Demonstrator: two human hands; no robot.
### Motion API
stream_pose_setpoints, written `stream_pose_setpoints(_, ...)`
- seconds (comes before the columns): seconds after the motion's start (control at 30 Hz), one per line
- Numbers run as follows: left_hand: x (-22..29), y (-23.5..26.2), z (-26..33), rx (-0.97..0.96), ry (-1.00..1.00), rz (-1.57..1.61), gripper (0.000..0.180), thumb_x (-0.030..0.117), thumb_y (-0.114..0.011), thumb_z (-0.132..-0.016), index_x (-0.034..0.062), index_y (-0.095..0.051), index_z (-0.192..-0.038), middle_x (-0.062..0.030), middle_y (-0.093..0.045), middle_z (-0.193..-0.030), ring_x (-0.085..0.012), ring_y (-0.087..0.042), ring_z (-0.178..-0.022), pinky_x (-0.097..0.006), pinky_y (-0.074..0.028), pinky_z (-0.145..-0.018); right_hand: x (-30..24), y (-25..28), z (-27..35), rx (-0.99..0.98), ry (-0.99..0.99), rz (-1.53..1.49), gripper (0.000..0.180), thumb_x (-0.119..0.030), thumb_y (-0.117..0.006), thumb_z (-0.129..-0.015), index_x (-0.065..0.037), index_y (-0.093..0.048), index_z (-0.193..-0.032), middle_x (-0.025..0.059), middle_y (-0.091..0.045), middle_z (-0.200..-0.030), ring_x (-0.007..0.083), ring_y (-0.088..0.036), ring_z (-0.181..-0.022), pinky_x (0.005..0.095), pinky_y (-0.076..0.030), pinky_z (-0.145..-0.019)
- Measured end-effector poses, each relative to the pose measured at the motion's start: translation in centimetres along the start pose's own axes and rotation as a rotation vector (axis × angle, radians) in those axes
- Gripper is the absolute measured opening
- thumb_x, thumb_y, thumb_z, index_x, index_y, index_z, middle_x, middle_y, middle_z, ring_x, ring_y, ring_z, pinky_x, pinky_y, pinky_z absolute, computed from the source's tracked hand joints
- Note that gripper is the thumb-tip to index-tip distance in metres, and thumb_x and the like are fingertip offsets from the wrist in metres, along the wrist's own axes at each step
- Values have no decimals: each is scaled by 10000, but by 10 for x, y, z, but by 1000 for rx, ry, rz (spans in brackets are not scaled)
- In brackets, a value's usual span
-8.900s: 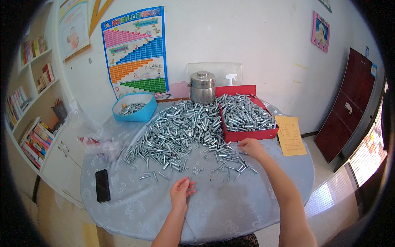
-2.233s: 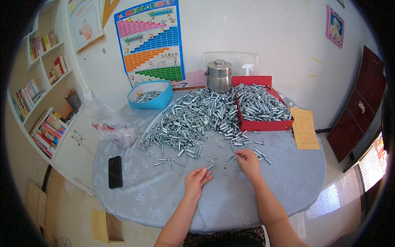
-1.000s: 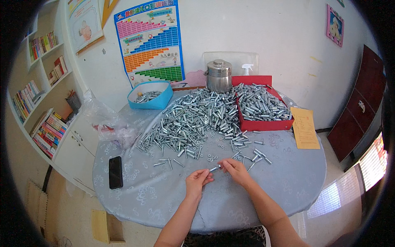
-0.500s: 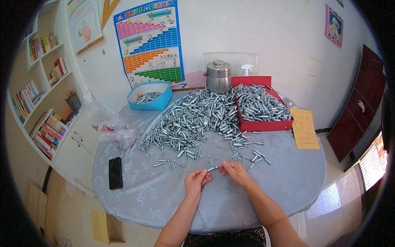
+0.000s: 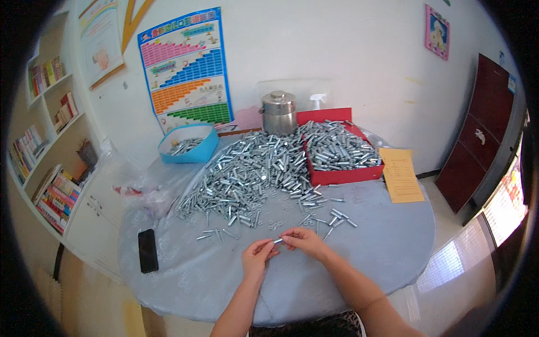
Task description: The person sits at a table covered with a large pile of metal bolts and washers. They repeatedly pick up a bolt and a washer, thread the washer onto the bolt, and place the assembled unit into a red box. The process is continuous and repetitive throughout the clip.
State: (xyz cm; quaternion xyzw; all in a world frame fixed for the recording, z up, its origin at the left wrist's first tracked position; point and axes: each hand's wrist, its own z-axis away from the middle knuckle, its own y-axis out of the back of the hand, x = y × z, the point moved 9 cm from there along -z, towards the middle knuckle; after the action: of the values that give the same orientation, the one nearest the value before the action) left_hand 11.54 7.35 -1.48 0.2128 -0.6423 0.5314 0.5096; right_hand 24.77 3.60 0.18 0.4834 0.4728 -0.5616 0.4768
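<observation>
tablecloth (image 5: 196,281) under half-hidden bolt (image 5: 278,241) between left hand (image 5: 257,254) and right hand (image 5: 304,241)

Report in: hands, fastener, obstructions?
Left hand and right hand both on one metal fastener. Held above tablecloth. Loose washers just beyond, apparently not blocking.

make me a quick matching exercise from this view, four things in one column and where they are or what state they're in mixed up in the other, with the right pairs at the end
Things
1. phone
2. blue basket
3. yellow sheet
4. left hand

Places and states
A. just right of the red box
B. pinching a small metal piece along with the right hand
C. black, flat on the tabletop
D. holding metal parts, left of the steel canister

Right pairs: 1-C, 2-D, 3-A, 4-B
</observation>
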Motion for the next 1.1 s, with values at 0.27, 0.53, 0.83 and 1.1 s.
stream_pose_setpoints(0.27, 7, 0, 1, 47, 10, -52, 273, 103, -541, -829, -6, -521, -1079, -110, -597, -861, -149, -566, -753, -297, -530, -638, -42, 134, -8, 581, 220, -263, 233, -170, -620, -779, -20, -574, -951, 36, -598, -792, 91, -534, -659, 224, -438, -602)
stream_pose_setpoints(0.53, -2, 0, -6, 54, 63, -28, 240, 111, -531, -838, 4, -535, -1053, -101, -597, -859, -150, -567, -731, -292, -524, -599, -94, 334, -24, 1131, 576, 92, 191, -95, -604, -757, 24, -597, -906, 64, -605, -725, 96, -545, -620, 219, -437, -542)
stream_pose_setpoints(0.83, 4, 8, -1, 87, 89, -36, 237, 157, -529, -847, 16, -544, -1037, -95, -598, -855, -147, -565, -717, -290, -511, -602, -124, 336, -67, 928, 300, 802, 320, -103, -509, -728, -67, -603, -1031, 174, -603, -975, 275, -584, -896, 326, -430, -806)
stream_pose_setpoints(1.1, -3, 6, -5, 36, 91, -16, 254, 180, -541, -843, 20, -544, -1040, -91, -600, -874, -135, -567, -730, -278, -502, -601, -122, 301, -19, 805, 414, 696, 256, -81, -571, -728, -32, -619, -975, 107, -632, -893, 163, -589, -819, 275, -450, -732)
